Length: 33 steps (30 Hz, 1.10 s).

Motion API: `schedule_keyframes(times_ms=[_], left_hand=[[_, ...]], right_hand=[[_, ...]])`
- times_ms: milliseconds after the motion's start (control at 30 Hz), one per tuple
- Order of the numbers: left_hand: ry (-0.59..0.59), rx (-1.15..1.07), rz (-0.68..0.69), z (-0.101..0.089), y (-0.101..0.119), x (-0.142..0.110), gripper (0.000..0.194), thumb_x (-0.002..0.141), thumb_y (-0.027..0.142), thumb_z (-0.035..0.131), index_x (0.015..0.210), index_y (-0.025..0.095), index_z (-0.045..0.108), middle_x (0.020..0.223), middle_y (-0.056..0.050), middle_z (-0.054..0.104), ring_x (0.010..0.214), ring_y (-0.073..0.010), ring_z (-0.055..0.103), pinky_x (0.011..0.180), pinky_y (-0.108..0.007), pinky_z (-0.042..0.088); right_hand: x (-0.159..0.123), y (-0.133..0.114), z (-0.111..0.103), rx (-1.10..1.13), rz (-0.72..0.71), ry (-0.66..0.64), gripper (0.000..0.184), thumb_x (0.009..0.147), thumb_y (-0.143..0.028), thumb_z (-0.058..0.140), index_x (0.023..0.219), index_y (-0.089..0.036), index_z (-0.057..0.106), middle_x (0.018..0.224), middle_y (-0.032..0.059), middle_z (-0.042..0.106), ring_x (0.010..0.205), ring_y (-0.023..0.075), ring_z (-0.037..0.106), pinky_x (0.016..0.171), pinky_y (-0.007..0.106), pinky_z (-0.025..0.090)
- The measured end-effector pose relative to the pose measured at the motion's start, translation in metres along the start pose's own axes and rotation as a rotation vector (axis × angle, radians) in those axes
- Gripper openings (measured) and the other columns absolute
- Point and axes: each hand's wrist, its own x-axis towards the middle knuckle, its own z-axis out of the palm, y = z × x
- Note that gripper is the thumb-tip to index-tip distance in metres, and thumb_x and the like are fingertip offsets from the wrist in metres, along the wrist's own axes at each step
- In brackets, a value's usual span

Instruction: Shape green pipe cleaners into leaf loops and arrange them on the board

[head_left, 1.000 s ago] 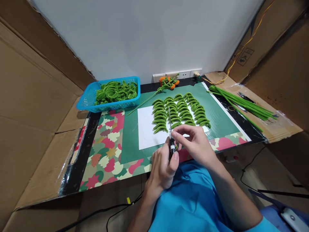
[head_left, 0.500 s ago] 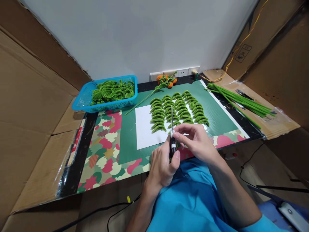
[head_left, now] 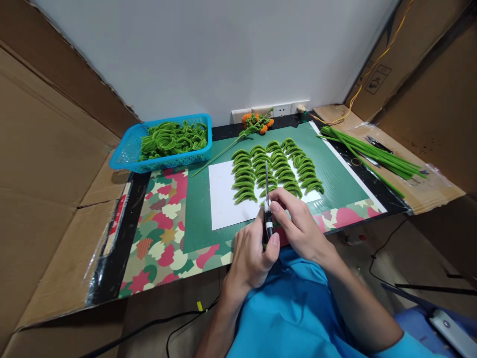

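Observation:
My left hand [head_left: 249, 251] is closed around a slim tool [head_left: 269, 222] with a black-and-white handle and a narrow metal tip that points away from me. I cannot make out its exact kind. Beside the handle's upper end, my right hand [head_left: 301, 223] is closed, thumb and forefinger pressed against the white part; whatever else lies between its fingers is hidden. Just beyond both hands, curved green fuzzy chenille pieces [head_left: 244, 178] lie in several columns, mostly on a white sheet [head_left: 221, 201]. The metal tip overlaps one of these columns in view.
A blue basket [head_left: 167, 164] of green chenille pieces stands at the left. An orange-flowered chenille stem [head_left: 257, 124] lies at the back of the green mat [head_left: 197, 219]. Green stems [head_left: 376, 154] and pliers [head_left: 378, 144] lie right. Cardboard walls [head_left: 48, 149] flank the table.
My right hand has turned slightly and drawn in closer around the upper handle. The tool has shifted a little to the right. The chenille columns look the same.

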Motion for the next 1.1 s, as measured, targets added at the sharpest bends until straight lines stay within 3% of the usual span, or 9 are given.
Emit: schedule_keyframes(times_ms=[267, 500, 733, 1100], left_hand=[[-0.027, 0.053, -0.020, 0.001, 0.001, 0.003, 0.039, 0.096, 0.053, 0.045, 0.110, 0.020, 0.062, 0.077, -0.003, 0.065, 0.065, -0.0237, 0.059, 0.063, -0.033, 0.035], [-0.026, 0.007, -0.004, -0.001, -0.001, 0.000, 0.047, 0.097, 0.056, 0.042, 0.120, 0.019, 0.061, 0.076, -0.002, 0.063, 0.067, -0.0237, 0.059, 0.063, -0.033, 0.035], [-0.008, -0.002, 0.017, 0.001, -0.001, 0.001, 0.044, 0.097, 0.049, 0.041, 0.122, 0.019, 0.061, 0.075, -0.002, 0.063, 0.064, -0.0220, 0.055, 0.062, -0.033, 0.032], [-0.052, -0.009, -0.004, -0.001, 0.002, 0.002, 0.050, 0.099, 0.056, 0.040, 0.123, 0.019, 0.063, 0.079, -0.004, 0.063, 0.073, -0.0261, 0.061, 0.069, -0.034, 0.038]], right_hand=[[-0.002, 0.006, 0.010, -0.115, -0.033, 0.066, 0.032, 0.116, -0.036, 0.031, 0.087, -0.024, 0.040, 0.087, 0.0013, 0.053, 0.080, 0.0186, 0.050, 0.073, 0.032, 0.040], [0.000, 0.005, 0.015, -0.017, -0.001, 0.062, 0.039, 0.116, -0.040, 0.031, 0.080, -0.025, 0.036, 0.079, -0.0008, 0.047, 0.074, 0.0175, 0.045, 0.068, 0.031, 0.038], [-0.007, 0.007, 0.008, 0.035, -0.015, 0.051, 0.024, 0.113, -0.038, 0.039, 0.103, -0.022, 0.054, 0.094, 0.0023, 0.059, 0.085, 0.0187, 0.056, 0.074, 0.031, 0.043], [-0.005, 0.005, 0.001, 0.112, 0.007, 0.044, 0.016, 0.111, -0.034, 0.049, 0.105, -0.021, 0.056, 0.094, 0.0009, 0.059, 0.086, 0.0179, 0.056, 0.080, 0.031, 0.044]])
